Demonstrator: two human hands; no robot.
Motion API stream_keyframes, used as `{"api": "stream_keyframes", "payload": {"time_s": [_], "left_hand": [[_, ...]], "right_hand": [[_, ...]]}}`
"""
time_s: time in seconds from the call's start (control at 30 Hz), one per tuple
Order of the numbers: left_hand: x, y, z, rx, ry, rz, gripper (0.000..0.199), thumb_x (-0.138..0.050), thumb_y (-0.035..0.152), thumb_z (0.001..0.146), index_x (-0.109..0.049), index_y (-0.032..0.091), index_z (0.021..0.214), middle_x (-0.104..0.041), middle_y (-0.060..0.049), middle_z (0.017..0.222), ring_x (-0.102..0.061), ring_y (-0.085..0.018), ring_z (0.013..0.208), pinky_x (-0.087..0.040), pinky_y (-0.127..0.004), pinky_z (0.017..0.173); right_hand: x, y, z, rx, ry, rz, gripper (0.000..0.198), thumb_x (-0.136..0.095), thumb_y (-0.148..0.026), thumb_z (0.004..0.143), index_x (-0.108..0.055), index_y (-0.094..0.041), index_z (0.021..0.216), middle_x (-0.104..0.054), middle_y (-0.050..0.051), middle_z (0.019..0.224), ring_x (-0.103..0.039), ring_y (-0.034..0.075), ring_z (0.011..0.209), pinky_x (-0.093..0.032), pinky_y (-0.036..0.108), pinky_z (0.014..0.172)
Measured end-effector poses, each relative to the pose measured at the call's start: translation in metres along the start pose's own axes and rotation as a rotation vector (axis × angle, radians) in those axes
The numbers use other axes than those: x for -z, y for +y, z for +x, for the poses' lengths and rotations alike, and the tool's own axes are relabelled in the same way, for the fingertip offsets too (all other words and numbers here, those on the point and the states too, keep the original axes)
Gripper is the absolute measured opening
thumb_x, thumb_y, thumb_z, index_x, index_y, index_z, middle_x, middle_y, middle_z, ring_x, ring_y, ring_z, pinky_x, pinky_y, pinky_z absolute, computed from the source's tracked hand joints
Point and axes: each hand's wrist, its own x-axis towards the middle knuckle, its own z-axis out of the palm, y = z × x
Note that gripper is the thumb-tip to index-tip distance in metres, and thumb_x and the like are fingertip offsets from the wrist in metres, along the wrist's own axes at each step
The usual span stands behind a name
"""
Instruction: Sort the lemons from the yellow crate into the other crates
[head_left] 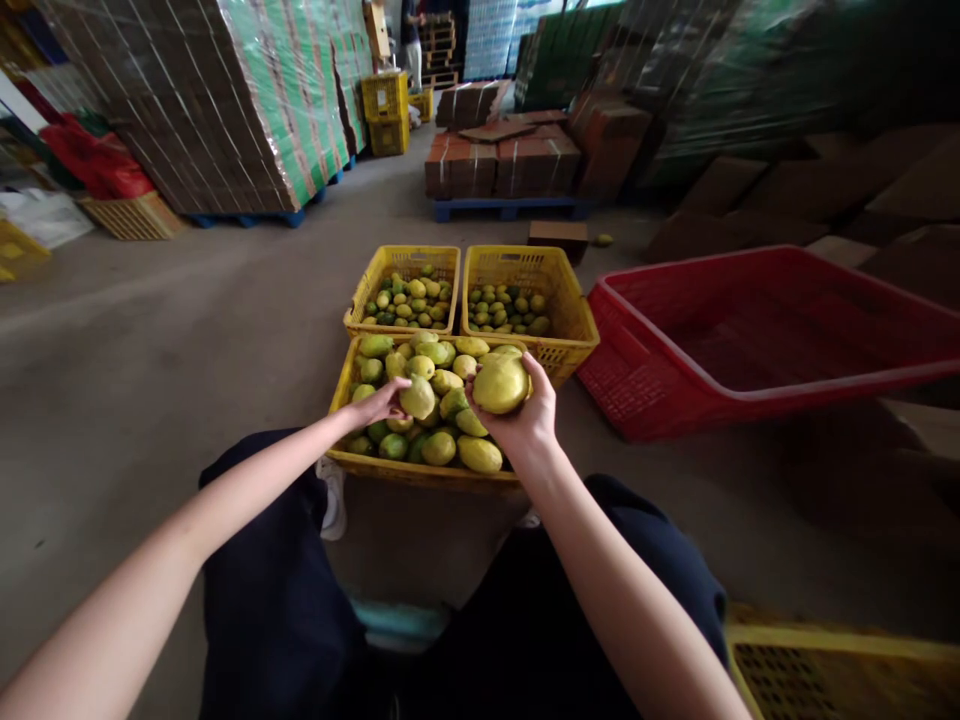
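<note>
My right hand [534,420] is wrapped round a large yellow-green lemon [501,384], held above the near yellow crate [424,478]. To its left, my left hand [381,402] grips a smaller pale lemon [418,398] between thumb and fingers, over the same crate. Green and yellow lemons [480,455] fill that crate. Behind it stand two more yellow crates side by side; the left one [362,285] and the right one [574,300] both hold smaller fruit, lower down inside. The undersides of both held lemons are hidden.
A large red crate [637,380] stands at the right. Past the crates are a small cardboard box [558,240], a loose fruit [603,240] and a blue pallet [510,209] with bundled cardboard. Wrapped stacks [277,100] rise at the left. Another yellow crate [847,640] sits beside my right leg.
</note>
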Motion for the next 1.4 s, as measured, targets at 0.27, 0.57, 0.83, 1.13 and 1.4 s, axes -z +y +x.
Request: {"api": "stream_keyframes", "payload": {"time_s": [0.27, 0.57, 0.83, 1.13, 1.4], "left_hand": [[0.033, 0.051, -0.029, -0.235, 0.101, -0.982, 0.074, -0.013, 0.058, 0.093, -0.052, 0.007, 0.129, -0.064, -0.017, 0.117, -0.062, -0.027, 0.108, -0.054, -0.042, 0.092], [0.015, 0.065, -0.028, 0.024, 0.173, -1.801, 0.026, -0.051, 0.037, 0.088, -0.063, 0.015, 0.084, -0.064, -0.005, 0.068, -0.060, -0.013, 0.055, -0.055, -0.024, 0.052], [-0.013, 0.072, -0.024, -0.006, 0.264, -1.886, 0.024, -0.052, 0.026, 0.082, -0.061, 0.015, 0.063, -0.061, -0.003, 0.060, -0.059, -0.014, 0.056, -0.050, -0.025, 0.058], [-0.010, 0.069, -0.024, -0.397, 0.351, -1.551, 0.028, -0.049, 0.029, 0.076, -0.062, 0.018, 0.054, -0.062, -0.005, 0.061, -0.066, -0.022, 0.076, -0.051, -0.035, 0.079], [-0.013, 0.061, -0.017, -0.597, 0.407, -1.330, 0.032, -0.048, 0.031, 0.078, -0.068, 0.017, 0.057, -0.064, -0.005, 0.064, -0.064, -0.021, 0.076, -0.049, -0.032, 0.078]], "right_hand": [[0.004, 0.020, -0.007, -0.130, -0.341, -0.285, 0.019, -0.059, -0.035, 0.080, -0.060, -0.017, 0.089, -0.066, 0.003, 0.065, -0.068, 0.021, 0.061, -0.055, 0.029, 0.046], [0.005, 0.036, 0.011, -0.024, -0.177, -0.357, 0.028, -0.068, -0.045, 0.074, -0.065, -0.018, 0.081, -0.070, 0.002, 0.065, -0.070, 0.022, 0.062, -0.056, 0.029, 0.050], [-0.003, 0.047, 0.015, 0.536, -0.187, -0.551, 0.024, -0.069, -0.046, 0.068, -0.069, -0.022, 0.065, -0.073, 0.002, 0.069, -0.071, 0.026, 0.080, -0.057, 0.038, 0.074], [-0.016, 0.044, 0.001, 0.740, -0.250, -0.528, 0.022, -0.060, -0.035, 0.079, -0.067, -0.026, 0.061, -0.071, -0.001, 0.067, -0.066, 0.020, 0.071, -0.053, 0.038, 0.081], [-0.013, 0.051, 0.022, 0.673, -0.236, -0.366, 0.024, -0.058, -0.038, 0.074, -0.068, -0.019, 0.064, -0.070, 0.001, 0.070, -0.066, 0.018, 0.072, -0.052, 0.030, 0.075]]}}
